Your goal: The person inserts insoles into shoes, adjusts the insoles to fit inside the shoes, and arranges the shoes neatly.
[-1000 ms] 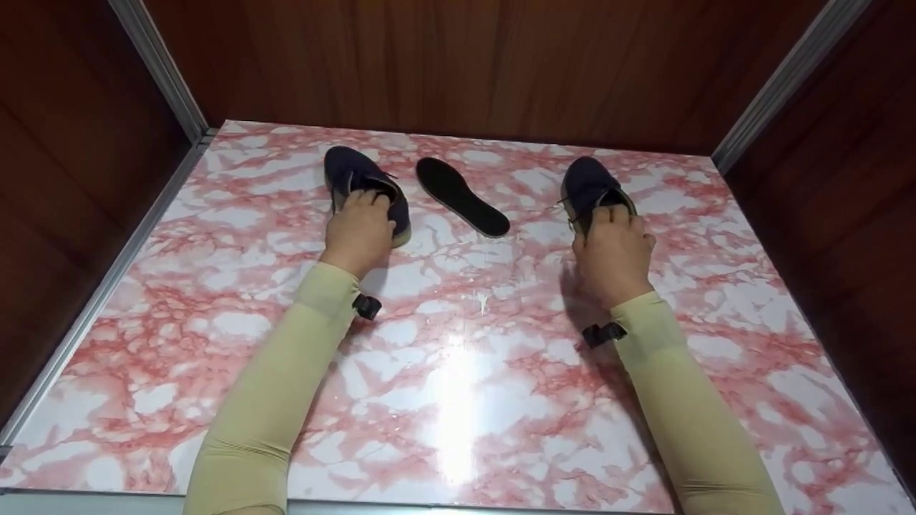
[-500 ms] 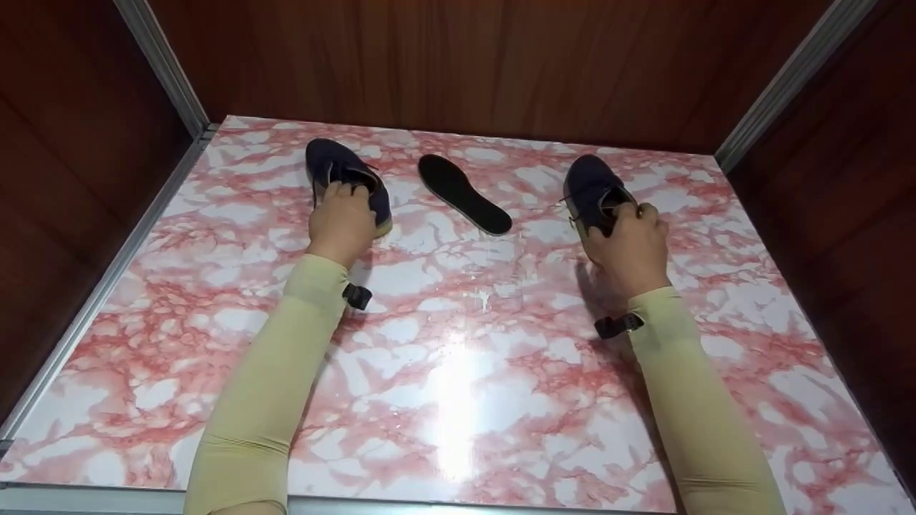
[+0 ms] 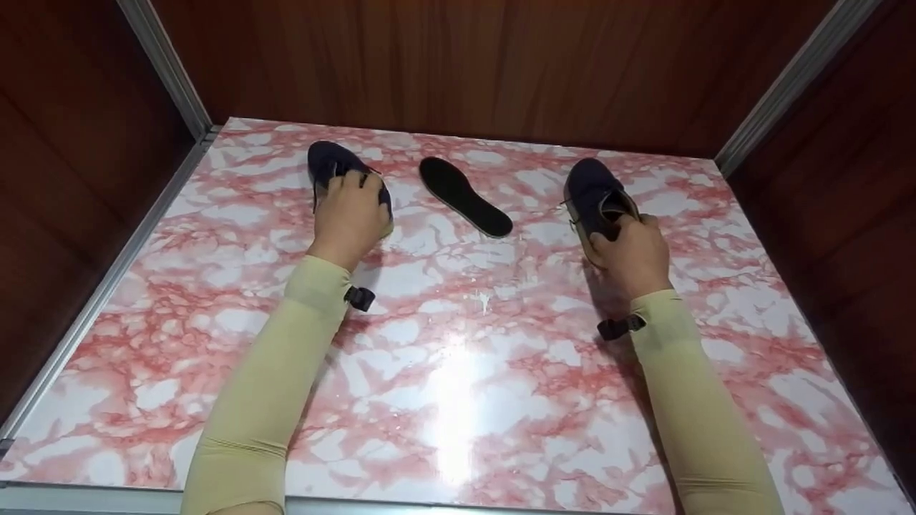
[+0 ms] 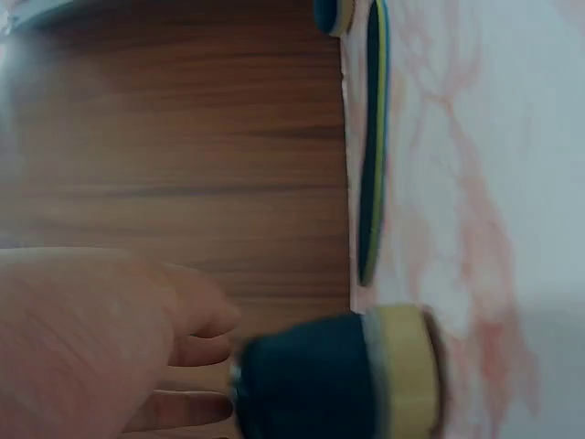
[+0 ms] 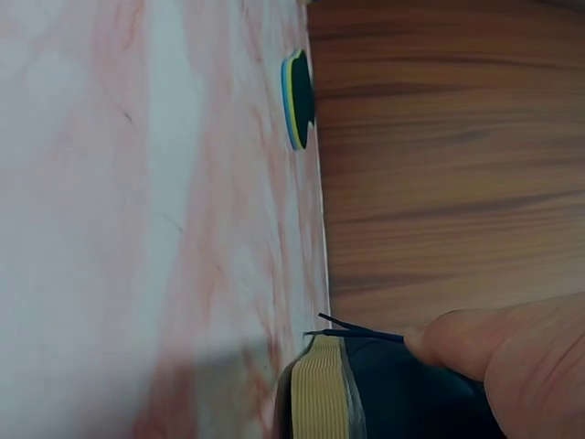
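Note:
A dark blue lace-up shoe [image 3: 328,156] stands on the left of the table, toe pointing away. Over its opening and heel lies my left hand [image 3: 348,214], fingers spread loosely across it; in the left wrist view the fingertips are right at the top edge of the heel [image 4: 311,384]. The matching right shoe [image 3: 590,182] has a lace sticking out at its side. My right hand [image 3: 633,250] grips this shoe's heel end, thumb at the left side and fingers at the right rim. Between the shoes a black insole [image 3: 464,194] lies flat and slanted.
The table [image 3: 401,400] has a red and white marbled top. Brown wood-grain panels [image 3: 458,64] enclose it at the back and sides, with metal corner posts [image 3: 794,79]. Wrist straps [image 3: 361,298] sit on both sleeves.
Both shoes have shifted, the left one to the left and slightly away. My left fingers now lie higher over its opening. My right hand has moved a little right.

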Demonstrator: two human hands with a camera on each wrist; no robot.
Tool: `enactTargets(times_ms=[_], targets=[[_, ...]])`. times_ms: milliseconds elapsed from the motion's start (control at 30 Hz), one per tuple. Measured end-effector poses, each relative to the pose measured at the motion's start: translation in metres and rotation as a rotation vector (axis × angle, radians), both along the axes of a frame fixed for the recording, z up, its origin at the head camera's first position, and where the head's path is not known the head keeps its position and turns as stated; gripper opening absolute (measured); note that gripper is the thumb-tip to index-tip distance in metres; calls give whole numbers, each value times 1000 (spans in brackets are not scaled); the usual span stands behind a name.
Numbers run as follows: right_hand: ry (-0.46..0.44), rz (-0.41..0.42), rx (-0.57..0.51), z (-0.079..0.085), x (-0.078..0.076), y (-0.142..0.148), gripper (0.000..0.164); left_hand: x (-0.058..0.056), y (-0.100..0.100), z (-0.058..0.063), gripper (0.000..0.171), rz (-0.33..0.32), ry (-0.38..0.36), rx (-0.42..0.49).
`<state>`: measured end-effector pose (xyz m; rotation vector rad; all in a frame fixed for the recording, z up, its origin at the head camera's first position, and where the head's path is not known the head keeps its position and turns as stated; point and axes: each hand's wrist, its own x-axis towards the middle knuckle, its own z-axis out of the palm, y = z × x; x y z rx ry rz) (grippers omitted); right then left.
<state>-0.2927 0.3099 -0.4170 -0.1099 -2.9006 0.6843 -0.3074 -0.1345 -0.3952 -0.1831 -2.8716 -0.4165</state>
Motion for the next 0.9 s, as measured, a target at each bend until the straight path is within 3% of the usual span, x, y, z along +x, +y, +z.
enactTargets(times_ms=[100,167,233,333,433,533,900], targets=[[16,-8,-17,0,-1,2,61,7,7,11,37,-48,40,2],[30,-10,-22,-1,-2,3,62,12,11,16,30,-123,-2,-16],[47,-11,-30,-2,-3,3,61,18,14,20,25,-217,-87,-55],[67,-8,-40,-4,-4,4,56,27,16,22,24,-375,-288,-110],[79,0,-23,-5,-4,4,52,34,16,21,27,-470,-447,-155],[98,7,-5,-7,-4,5,49,35,16,17,29,-488,-493,-163],[216,26,-49,-7,-5,1,36,34,16,12,28,-487,-466,-171]])
